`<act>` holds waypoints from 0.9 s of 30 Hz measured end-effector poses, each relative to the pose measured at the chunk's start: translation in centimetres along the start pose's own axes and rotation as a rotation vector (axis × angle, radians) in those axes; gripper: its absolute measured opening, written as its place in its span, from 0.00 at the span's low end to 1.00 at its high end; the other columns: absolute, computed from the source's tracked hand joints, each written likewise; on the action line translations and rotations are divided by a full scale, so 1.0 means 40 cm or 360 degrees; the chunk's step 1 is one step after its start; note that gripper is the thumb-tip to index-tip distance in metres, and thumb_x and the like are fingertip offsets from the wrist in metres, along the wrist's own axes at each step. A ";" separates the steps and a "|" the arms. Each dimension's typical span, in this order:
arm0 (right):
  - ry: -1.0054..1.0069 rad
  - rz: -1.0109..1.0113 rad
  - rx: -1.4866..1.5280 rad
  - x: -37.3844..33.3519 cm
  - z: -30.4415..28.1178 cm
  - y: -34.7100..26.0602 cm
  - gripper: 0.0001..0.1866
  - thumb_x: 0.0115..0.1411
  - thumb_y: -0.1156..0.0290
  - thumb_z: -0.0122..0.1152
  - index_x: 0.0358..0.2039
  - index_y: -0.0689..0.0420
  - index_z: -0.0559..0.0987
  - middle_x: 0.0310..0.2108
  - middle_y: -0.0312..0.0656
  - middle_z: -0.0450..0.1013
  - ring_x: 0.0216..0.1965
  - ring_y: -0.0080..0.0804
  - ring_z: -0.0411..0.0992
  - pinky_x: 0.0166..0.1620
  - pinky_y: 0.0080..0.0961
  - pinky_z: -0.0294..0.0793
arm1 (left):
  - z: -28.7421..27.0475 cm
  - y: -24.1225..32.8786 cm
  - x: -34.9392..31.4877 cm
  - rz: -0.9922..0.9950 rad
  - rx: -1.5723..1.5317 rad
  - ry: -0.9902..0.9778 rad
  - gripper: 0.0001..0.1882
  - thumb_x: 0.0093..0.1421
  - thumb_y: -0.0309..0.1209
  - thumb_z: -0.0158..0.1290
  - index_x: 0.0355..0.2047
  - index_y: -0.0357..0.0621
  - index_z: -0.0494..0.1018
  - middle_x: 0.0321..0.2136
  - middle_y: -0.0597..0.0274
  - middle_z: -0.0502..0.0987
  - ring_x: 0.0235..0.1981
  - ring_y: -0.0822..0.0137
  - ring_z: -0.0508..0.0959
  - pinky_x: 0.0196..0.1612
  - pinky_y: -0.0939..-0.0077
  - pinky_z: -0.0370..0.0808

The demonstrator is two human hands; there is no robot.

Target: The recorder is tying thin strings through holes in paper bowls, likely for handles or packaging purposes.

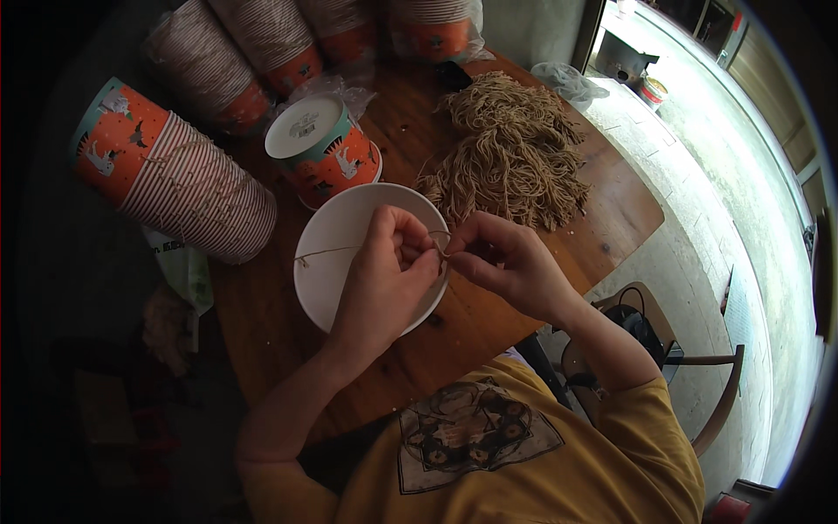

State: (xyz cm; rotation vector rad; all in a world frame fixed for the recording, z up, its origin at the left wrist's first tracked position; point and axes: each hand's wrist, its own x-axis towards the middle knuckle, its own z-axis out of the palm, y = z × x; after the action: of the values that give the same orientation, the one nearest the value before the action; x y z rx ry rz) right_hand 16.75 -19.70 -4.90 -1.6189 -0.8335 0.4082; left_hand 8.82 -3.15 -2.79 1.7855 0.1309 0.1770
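A white paper bucket point(327, 218) stands open-side up on the table in front of me. A thin tan twine point(330, 252) runs from its left rim, where a small knot shows, across the opening to my hands. My left hand point(391, 266), over the bucket, is closed with its fingers curled round the twine. At the bucket's right rim my right hand point(506, 262) pinches the twine between thumb and forefinger, close to the left fingertips. A small loop of twine shows between the hands; its exact path is partly hidden by the fingers.
Tan twine lies in a large heap point(519, 153) beyond my right hand. An upturned orange bucket point(336, 166) stands behind the white one. Nested buckets point(188, 188) lean at the left, with several wrapped stacks point(262, 44) behind. A wooden chair point(720, 402) is right of the table point(624, 196).
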 end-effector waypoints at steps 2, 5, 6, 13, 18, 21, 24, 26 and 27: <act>0.0012 0.0006 0.0033 -0.002 0.001 0.000 0.06 0.57 0.71 0.60 0.33 0.58 0.75 0.26 0.33 0.71 0.25 0.16 0.66 0.29 0.17 0.68 | -0.004 0.001 -0.002 -0.0114 -0.0201 -0.0034 0.04 0.61 0.22 0.49 0.35 0.37 0.66 0.31 0.65 0.72 0.32 0.78 0.73 0.35 0.78 0.74; 0.0037 -0.0043 0.0016 -0.005 0.004 0.002 0.04 0.58 0.74 0.59 0.34 0.58 0.74 0.27 0.28 0.70 0.26 0.10 0.62 0.29 0.12 0.64 | -0.006 0.005 -0.007 -0.0282 -0.0421 -0.0138 0.05 0.61 0.23 0.50 0.37 0.36 0.68 0.31 0.67 0.73 0.31 0.80 0.72 0.37 0.81 0.73; 0.0037 -0.0045 0.0017 -0.005 0.005 0.003 0.04 0.58 0.74 0.59 0.34 0.58 0.74 0.27 0.28 0.70 0.26 0.10 0.62 0.29 0.12 0.64 | -0.008 0.003 -0.009 -0.0262 -0.0279 -0.0108 0.05 0.61 0.23 0.49 0.37 0.37 0.68 0.31 0.66 0.74 0.32 0.80 0.73 0.38 0.82 0.73; 0.0105 -0.0178 -0.0162 -0.007 0.009 -0.001 0.05 0.54 0.74 0.61 0.32 0.58 0.76 0.28 0.36 0.71 0.25 0.23 0.70 0.28 0.20 0.70 | -0.002 0.005 -0.022 -0.0234 -0.0284 -0.0110 0.08 0.62 0.25 0.49 0.40 0.36 0.70 0.32 0.66 0.74 0.34 0.80 0.74 0.39 0.84 0.73; 0.0118 -0.0254 -0.0243 -0.009 0.008 0.003 0.05 0.54 0.74 0.61 0.32 0.57 0.76 0.28 0.38 0.71 0.26 0.26 0.71 0.28 0.21 0.71 | -0.001 0.013 -0.026 -0.0150 -0.0196 -0.0098 0.08 0.63 0.27 0.49 0.41 0.36 0.70 0.32 0.66 0.75 0.32 0.79 0.74 0.39 0.84 0.73; 0.0108 -0.0261 -0.0245 -0.010 0.009 0.004 0.05 0.54 0.74 0.61 0.32 0.57 0.76 0.28 0.37 0.72 0.26 0.26 0.72 0.28 0.21 0.71 | -0.010 0.014 -0.012 -0.0224 -0.0215 -0.0139 0.07 0.64 0.28 0.48 0.40 0.37 0.70 0.32 0.66 0.75 0.30 0.79 0.73 0.37 0.85 0.71; 0.0112 -0.0274 -0.0212 -0.010 0.010 0.007 0.05 0.54 0.74 0.61 0.31 0.57 0.76 0.28 0.37 0.72 0.26 0.27 0.72 0.28 0.22 0.71 | -0.010 0.006 -0.005 -0.0366 -0.0417 -0.0168 0.07 0.64 0.29 0.48 0.39 0.39 0.70 0.33 0.66 0.74 0.29 0.79 0.71 0.34 0.86 0.69; 0.0111 -0.0317 -0.0199 -0.010 0.011 0.008 0.05 0.54 0.75 0.61 0.32 0.57 0.76 0.28 0.37 0.72 0.26 0.26 0.72 0.28 0.21 0.71 | -0.008 0.003 -0.003 -0.0429 -0.0583 -0.0184 0.06 0.64 0.29 0.47 0.39 0.40 0.70 0.32 0.66 0.73 0.29 0.80 0.70 0.32 0.86 0.68; 0.0112 -0.0317 -0.0200 -0.009 0.011 0.008 0.05 0.54 0.75 0.61 0.32 0.57 0.76 0.28 0.37 0.72 0.26 0.26 0.72 0.28 0.21 0.71 | -0.007 0.003 -0.004 -0.0378 -0.0511 -0.0180 0.06 0.64 0.28 0.48 0.38 0.40 0.70 0.33 0.66 0.73 0.30 0.80 0.71 0.32 0.86 0.68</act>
State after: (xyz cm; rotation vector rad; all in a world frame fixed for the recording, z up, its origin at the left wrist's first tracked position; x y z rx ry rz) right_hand 16.31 -19.68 -5.39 -1.6368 -0.9726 0.1601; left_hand 8.63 -2.94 -2.64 1.4426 0.2192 -0.0713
